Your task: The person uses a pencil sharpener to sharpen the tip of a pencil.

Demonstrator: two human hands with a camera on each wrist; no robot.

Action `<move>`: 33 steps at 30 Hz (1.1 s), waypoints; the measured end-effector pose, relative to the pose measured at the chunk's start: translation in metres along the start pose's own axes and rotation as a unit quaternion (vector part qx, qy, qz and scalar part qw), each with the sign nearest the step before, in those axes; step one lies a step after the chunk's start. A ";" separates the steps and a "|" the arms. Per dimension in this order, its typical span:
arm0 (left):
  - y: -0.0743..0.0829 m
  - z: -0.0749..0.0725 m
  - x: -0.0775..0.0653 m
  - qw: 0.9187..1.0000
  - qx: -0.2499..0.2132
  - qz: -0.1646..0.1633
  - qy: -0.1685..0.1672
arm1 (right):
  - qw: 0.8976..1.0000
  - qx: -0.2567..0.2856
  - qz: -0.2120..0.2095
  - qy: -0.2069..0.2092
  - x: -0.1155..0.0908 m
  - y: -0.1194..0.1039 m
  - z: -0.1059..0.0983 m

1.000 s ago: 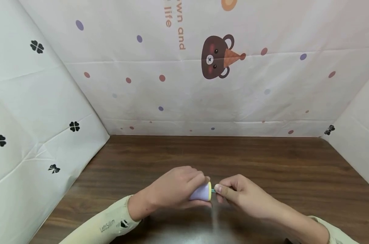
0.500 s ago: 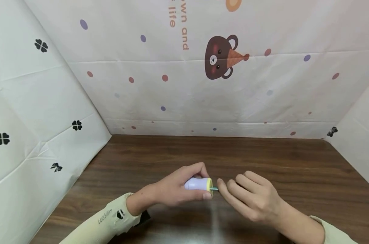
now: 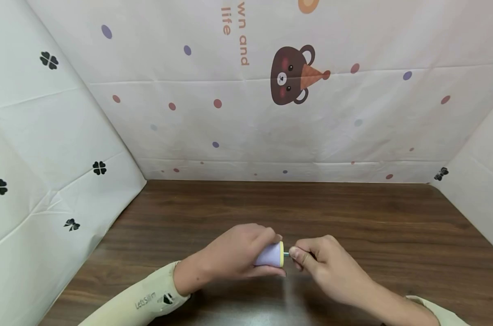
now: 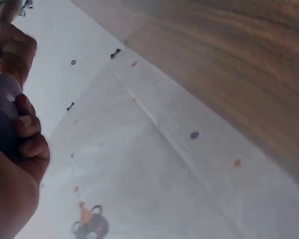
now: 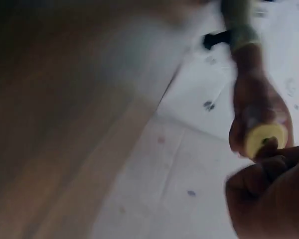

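My left hand (image 3: 238, 250) is wrapped around a lavender, barrel-shaped pencil sharpener (image 3: 269, 256) whose yellow end faces right. From that end a thin teal pencil (image 3: 286, 254) sticks out, mostly hidden by the fingers on it. My right hand (image 3: 332, 270) pinches the pencil between thumb and curled fingers, close to the yellow rim. In the right wrist view, the round yellow face (image 5: 259, 135) of the sharpener shows a dark hole, with fingertips overlapping it. The left wrist view has the lavender body (image 4: 7, 107) inside the curled fingers.
Both hands are above a dark brown wooden table (image 3: 181, 203). Behind it rises a white cloth backdrop (image 3: 246, 131) with dots and a bear print. More white cloth (image 3: 22, 136) with black clover prints closes off the left side.
Half a second ago the right hand was turned over, knuckles up; now it has rolled back with its thumb on the pencil. The left hand and sharpener have also rolled, back to the earlier pose.
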State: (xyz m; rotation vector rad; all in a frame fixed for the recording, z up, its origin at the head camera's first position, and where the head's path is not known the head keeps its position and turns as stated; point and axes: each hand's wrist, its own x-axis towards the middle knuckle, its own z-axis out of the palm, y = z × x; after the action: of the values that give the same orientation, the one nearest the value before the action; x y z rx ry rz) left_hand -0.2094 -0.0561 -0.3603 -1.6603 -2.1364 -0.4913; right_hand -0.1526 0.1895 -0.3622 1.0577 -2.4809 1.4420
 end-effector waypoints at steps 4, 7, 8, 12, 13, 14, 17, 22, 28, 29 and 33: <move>-0.001 0.004 0.001 0.989 0.118 0.080 0.030 | 0.957 0.188 0.188 -0.117 0.001 0.001 -0.012; -0.001 0.003 0.001 0.992 0.104 0.069 0.031 | 0.948 0.199 0.203 -0.144 0.003 0.002 -0.017; -0.001 0.003 0.000 0.994 0.092 0.056 0.029 | 0.956 0.174 0.188 -0.140 0.004 0.002 -0.018; -0.002 -0.001 0.000 0.999 0.027 -0.012 0.024 | 0.993 0.041 0.087 -0.067 0.003 0.000 -0.018; -0.002 -0.002 0.000 0.999 0.002 -0.034 0.022 | 0.998 0.007 0.052 -0.039 0.003 -0.001 -0.017; -0.002 -0.003 0.000 0.998 -0.031 -0.056 0.020 | 1.000 -0.018 0.013 -0.015 0.003 -0.001 -0.016; -0.001 -0.007 0.000 0.981 -0.149 -0.123 0.019 | 0.971 -0.137 -0.183 0.069 0.010 -0.002 -0.013; 0.000 -0.011 0.000 0.918 -0.356 -0.176 0.002 | 0.774 -0.353 -0.484 0.205 0.032 -0.004 -0.016; 0.000 -0.010 0.002 0.859 -0.478 -0.182 -0.036 | 0.694 -0.367 -0.568 0.247 0.038 -0.001 -0.013; 0.000 -0.010 0.002 0.860 -0.478 -0.177 -0.038 | 0.704 -0.355 -0.564 0.244 0.038 -0.001 -0.011; 0.001 -0.008 0.000 0.901 -0.406 -0.153 -0.028 | 0.792 -0.292 -0.494 0.211 0.031 -0.002 -0.004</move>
State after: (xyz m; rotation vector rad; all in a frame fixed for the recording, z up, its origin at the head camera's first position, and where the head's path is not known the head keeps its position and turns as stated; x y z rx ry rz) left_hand -0.2074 -0.0596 -0.3527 -1.6960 -2.4122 -1.6288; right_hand -0.1758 0.1752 -0.3461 1.3379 -1.4279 0.4480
